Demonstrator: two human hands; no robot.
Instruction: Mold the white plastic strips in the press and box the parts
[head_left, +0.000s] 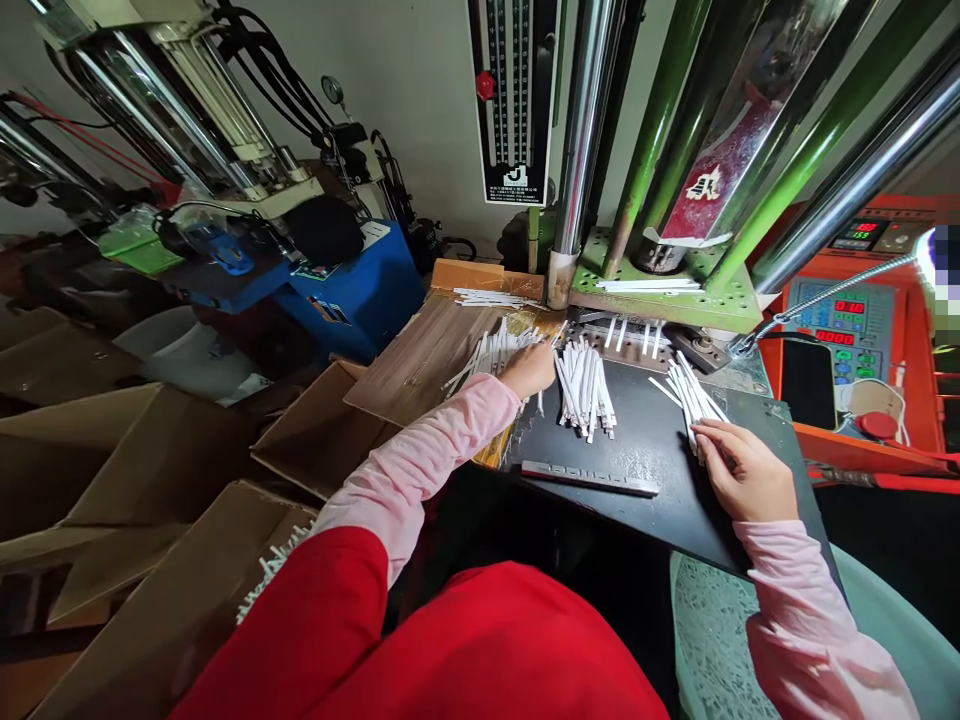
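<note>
My left hand (531, 369) is closed at the right edge of a loose heap of thin white strips (491, 350). Whatever its fingertips hold is hidden, though a small end pokes out near them. My right hand (745, 470) pinches the lower ends of a fanned bunch of white strips (690, 392) on the black tabletop (637, 425). Between the hands lies a thicker pile of white strips (586, 390). Closer to my body rests a slotted metal bar (590, 478). Several white strips (651, 338) stick out of the press mould (619, 345).
A green press plate (667, 290) and a steel column (581, 150) rise behind the tabletop. To the right stands an orange control box (862, 330) with a phone (808, 383). Cardboard boxes (172, 450) fill the left; a pale tub (885, 610) is lower right.
</note>
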